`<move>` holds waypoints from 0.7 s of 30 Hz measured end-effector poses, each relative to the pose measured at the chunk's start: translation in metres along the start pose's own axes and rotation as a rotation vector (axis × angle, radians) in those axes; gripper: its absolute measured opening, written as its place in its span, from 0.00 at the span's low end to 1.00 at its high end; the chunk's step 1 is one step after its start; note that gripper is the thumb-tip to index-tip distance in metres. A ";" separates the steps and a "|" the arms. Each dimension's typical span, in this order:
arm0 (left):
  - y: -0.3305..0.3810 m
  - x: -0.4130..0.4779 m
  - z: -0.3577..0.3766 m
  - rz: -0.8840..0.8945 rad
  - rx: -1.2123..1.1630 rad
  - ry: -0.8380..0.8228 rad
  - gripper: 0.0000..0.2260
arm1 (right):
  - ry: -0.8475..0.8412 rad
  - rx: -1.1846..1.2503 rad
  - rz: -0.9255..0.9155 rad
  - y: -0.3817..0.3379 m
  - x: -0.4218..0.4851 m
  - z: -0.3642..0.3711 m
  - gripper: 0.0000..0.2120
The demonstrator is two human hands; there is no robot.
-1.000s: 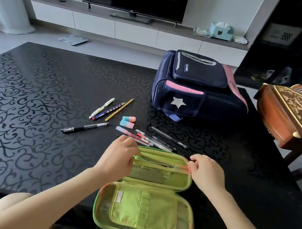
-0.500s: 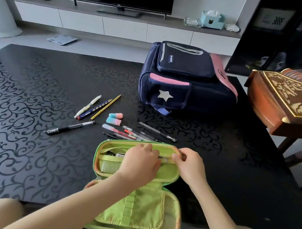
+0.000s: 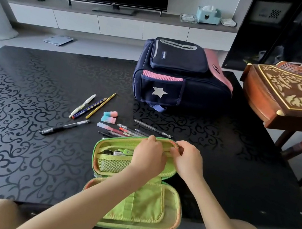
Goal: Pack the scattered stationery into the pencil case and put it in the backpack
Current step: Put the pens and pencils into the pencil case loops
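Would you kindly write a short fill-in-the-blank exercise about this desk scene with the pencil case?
1. The pencil case lies ____, its green lining showing.
2. The navy backpack carries a silver ____ on its side pocket.
3. The two pink-and-blue ____ lie between the yellow pencil and the backpack.
4. Both hands, left and right, rest on the case's ____ half.

Missing words: open; star; erasers; far

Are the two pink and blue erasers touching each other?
Cannot tell. In the head view the upper eraser and the lower eraser lie side by side on the black table, too close to show contact or a gap.
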State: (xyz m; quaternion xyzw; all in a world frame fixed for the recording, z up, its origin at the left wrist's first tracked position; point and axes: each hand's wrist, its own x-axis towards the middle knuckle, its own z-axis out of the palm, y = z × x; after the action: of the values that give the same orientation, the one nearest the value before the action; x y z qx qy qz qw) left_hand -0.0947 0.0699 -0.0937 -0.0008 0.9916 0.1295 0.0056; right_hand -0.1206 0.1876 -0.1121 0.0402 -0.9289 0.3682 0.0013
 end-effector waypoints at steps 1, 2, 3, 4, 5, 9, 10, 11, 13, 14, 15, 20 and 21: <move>0.001 0.000 -0.001 0.002 0.003 -0.010 0.07 | 0.002 -0.002 -0.003 0.001 0.000 0.000 0.07; 0.002 0.000 -0.003 0.007 0.010 -0.021 0.07 | 0.005 -0.001 -0.008 0.001 0.000 0.001 0.08; 0.003 -0.001 -0.004 0.019 0.026 -0.032 0.07 | 0.009 0.003 -0.012 0.002 0.001 0.001 0.08; 0.002 -0.001 -0.005 0.038 0.047 -0.041 0.07 | 0.011 0.006 -0.013 0.002 0.001 0.002 0.08; 0.002 -0.002 -0.006 0.061 0.067 -0.050 0.07 | 0.014 0.005 -0.011 0.002 0.001 0.003 0.08; -0.008 -0.001 -0.007 0.086 0.052 -0.035 0.07 | 0.032 0.007 0.021 0.004 0.002 0.006 0.08; -0.011 -0.002 -0.007 0.070 0.017 -0.011 0.08 | 0.035 0.005 0.027 0.004 0.002 0.007 0.07; -0.015 -0.004 -0.008 0.050 -0.015 0.013 0.09 | 0.038 -0.002 0.035 0.005 0.002 0.008 0.07; -0.024 -0.010 -0.011 0.003 -0.052 0.057 0.11 | 0.050 -0.020 0.057 0.007 0.001 0.009 0.07; -0.031 -0.014 -0.012 -0.025 -0.064 0.081 0.11 | 0.055 -0.028 0.068 0.009 0.000 0.010 0.07; -0.039 -0.020 -0.013 -0.056 -0.078 0.107 0.10 | 0.058 -0.034 0.079 0.010 0.000 0.010 0.07; -0.101 -0.054 -0.028 -0.227 -0.108 0.255 0.06 | 0.053 -0.065 0.109 0.015 -0.001 0.007 0.07; -0.114 -0.058 -0.031 -0.258 -0.115 0.269 0.06 | 0.049 -0.076 0.111 0.016 -0.002 0.007 0.06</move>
State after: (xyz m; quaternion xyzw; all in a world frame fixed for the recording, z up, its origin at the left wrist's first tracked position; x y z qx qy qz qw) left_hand -0.0370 -0.0486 -0.0923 -0.1455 0.9660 0.1828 -0.1105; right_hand -0.1195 0.1940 -0.1283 -0.0205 -0.9427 0.3329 0.0054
